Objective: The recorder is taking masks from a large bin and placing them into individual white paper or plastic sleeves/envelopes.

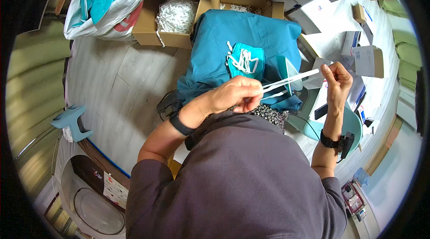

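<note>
Bulging with teal masks (101,3), a white plastic bag (104,31) sits on the floor (101,71) at the far left. Just right of it, an open cardboard box (148,32) holds a bundle of thin white bands (177,15), one end dangling over the front edge. A second carton (277,10) stands beyond, with more white pieces inside. In the middle, a blue cloth (210,59) lies spread before the person, and a teal mask (259,57) rests on it with white straps looped on top. The left hand (235,94) is below that mask, thumb and forefinger gripping a few white strips (304,76). These run taut up to the right, passing in front of another mask, teal and white (294,77). At their outer end, the right hand (337,78) pinches them, its other fingers curled. Near it on the right are scattered white boxes (366,62) and a pale green chair (352,124).
</note>
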Tool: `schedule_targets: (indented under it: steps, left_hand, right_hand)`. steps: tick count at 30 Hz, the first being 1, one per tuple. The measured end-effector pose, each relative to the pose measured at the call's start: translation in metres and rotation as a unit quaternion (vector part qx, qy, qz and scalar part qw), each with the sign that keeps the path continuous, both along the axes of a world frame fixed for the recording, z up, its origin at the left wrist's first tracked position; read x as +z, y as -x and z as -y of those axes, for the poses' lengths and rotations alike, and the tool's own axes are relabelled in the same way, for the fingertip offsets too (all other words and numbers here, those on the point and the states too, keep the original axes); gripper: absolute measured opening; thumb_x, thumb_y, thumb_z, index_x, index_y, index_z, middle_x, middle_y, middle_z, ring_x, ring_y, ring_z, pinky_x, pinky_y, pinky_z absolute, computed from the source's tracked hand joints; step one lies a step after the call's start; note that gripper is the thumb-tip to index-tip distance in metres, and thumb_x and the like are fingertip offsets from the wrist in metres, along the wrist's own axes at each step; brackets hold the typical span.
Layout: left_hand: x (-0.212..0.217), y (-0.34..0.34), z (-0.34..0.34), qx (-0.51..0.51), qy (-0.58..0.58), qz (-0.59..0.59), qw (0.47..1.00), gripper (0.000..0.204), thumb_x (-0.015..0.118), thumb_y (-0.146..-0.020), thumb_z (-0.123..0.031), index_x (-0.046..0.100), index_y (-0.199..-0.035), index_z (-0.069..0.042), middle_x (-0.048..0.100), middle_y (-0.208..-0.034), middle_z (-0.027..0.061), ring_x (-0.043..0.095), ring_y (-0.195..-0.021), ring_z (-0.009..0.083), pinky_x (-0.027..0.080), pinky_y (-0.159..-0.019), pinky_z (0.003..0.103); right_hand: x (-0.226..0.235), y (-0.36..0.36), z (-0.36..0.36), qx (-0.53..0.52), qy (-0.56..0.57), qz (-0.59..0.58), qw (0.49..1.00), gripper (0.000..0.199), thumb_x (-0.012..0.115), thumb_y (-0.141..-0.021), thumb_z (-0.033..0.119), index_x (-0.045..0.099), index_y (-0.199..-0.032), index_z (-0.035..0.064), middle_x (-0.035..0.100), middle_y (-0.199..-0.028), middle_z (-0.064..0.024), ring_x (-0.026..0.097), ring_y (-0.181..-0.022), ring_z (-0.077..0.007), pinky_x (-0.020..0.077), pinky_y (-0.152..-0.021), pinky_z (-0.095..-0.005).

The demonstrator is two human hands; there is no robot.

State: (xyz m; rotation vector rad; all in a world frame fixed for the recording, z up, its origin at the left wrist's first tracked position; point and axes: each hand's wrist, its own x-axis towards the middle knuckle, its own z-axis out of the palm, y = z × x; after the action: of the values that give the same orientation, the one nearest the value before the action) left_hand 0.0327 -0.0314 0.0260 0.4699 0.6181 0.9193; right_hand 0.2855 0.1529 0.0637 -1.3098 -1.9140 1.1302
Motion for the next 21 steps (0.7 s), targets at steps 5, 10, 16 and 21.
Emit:
schedule_targets:
  steps: [5,10,16,21]
  left_hand:
    - [-0.006,-0.006,-0.01,0.012,0.027,0.071,0.997,0.031,0.046,-0.101,-0.027,0.046,-0.077,-0.007,0.047,-0.067,0.0043,0.041,-0.055,0.0088,0.029,-0.04,0.02]
    - [-0.009,0.004,0.002,-0.022,0.044,0.036,0.998,0.032,0.046,-0.101,-0.028,0.046,-0.076,-0.007,0.046,-0.066,0.0039,0.04,-0.053,0.0086,0.027,-0.04,0.02]
    - [-0.017,0.021,0.023,-0.01,0.078,0.017,0.997,0.032,0.046,-0.099,-0.027,0.044,-0.074,-0.008,0.044,-0.062,0.0029,0.038,-0.051,0.0075,0.024,-0.039,0.02]
    - [-0.03,-0.011,-0.013,-0.013,0.082,0.083,0.993,0.024,0.045,-0.094,-0.02,0.049,-0.076,-0.005,0.049,-0.064,0.0071,0.04,-0.049,0.0103,0.027,-0.037,0.022]
  right_hand:
    - [-0.004,-0.004,-0.003,-0.012,0.011,-0.027,0.999,0.031,0.075,-0.085,0.013,0.054,-0.064,0.0056,0.041,-0.06,0.0088,0.031,-0.058,-0.0027,0.0214,-0.053,-0.0216]
    - [-0.013,-0.013,0.0,-0.04,0.04,-0.049,0.997,0.032,0.076,-0.084,0.014,0.053,-0.063,0.0059,0.046,-0.062,0.0074,0.033,-0.059,-0.003,0.0224,-0.054,-0.0211]
    - [-0.012,-0.046,-0.017,-0.065,-0.007,-0.024,0.998,0.028,0.072,-0.087,0.012,0.058,-0.064,0.0059,0.047,-0.06,0.0074,0.034,-0.055,-0.002,0.023,-0.051,-0.0214]
    - [0.005,0.013,0.026,0.11,0.078,-0.038,0.99,0.022,0.074,-0.085,0.014,0.062,-0.072,0.0024,0.053,-0.065,0.0044,0.043,-0.063,-0.0045,0.0323,-0.057,-0.0223]
